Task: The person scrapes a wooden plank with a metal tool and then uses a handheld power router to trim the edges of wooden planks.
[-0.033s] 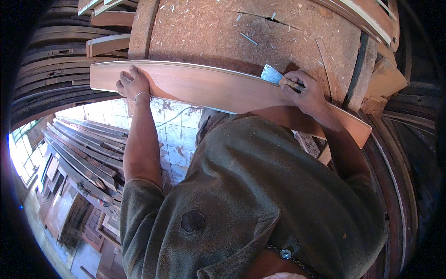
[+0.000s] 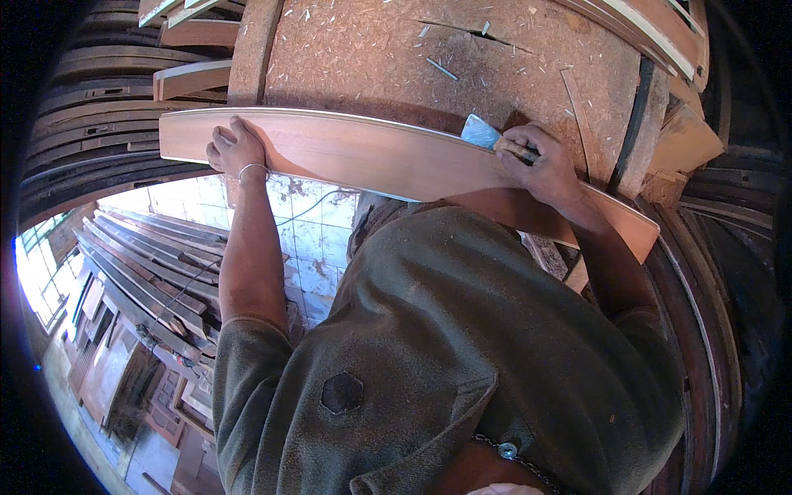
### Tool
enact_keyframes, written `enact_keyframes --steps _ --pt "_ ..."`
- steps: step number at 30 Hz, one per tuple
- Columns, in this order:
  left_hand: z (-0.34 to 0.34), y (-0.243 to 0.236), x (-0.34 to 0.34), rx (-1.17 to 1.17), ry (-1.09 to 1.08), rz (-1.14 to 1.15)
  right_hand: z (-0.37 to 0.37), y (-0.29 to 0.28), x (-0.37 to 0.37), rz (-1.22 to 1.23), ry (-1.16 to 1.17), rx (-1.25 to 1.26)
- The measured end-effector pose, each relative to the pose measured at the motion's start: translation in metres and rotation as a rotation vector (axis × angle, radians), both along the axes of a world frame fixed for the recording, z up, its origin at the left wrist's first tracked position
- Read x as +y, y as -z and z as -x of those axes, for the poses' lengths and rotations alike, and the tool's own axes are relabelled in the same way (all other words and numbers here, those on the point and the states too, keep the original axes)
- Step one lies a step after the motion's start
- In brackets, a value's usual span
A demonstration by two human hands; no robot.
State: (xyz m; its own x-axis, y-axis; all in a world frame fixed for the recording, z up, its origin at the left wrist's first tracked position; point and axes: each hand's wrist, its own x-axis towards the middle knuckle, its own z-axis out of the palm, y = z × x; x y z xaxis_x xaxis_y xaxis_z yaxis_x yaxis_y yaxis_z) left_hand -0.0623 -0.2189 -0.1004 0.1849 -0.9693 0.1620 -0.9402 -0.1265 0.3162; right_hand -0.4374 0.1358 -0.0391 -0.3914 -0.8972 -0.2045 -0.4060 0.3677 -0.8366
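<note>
My left hand (image 2: 237, 148) lies, fingers slightly parted, on the left end of a long reddish-brown wooden board (image 2: 363, 157) along the near edge of the rough brown desk (image 2: 371, 62); whether it grips, I cannot tell. My right hand (image 2: 540, 165) clasps a broad-bladed metal scraper (image 2: 478, 132) at the board's far edge. How much edge is finished, I can't judge. Pale slivers (image 2: 442, 68) litter the desk; a thin wooden strip (image 2: 577, 111) lies near the blade.

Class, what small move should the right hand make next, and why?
Perhaps slide the scraper a little along the far edge of the board: the right hand grips the scraper, its blade lies at that edge, and the left hand rests on the board.
</note>
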Motion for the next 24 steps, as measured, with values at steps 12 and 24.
enact_keyframes --steps 12,24 --pt "0.007 -0.004 0.004 0.013 -0.025 -0.003 -0.003 -0.009 -0.015 0.024 -0.116 0.154" --pt "0.002 -0.002 -0.002 -0.041 -0.005 0.004 -0.003 -0.011 -0.013 -0.002 -0.121 0.182"
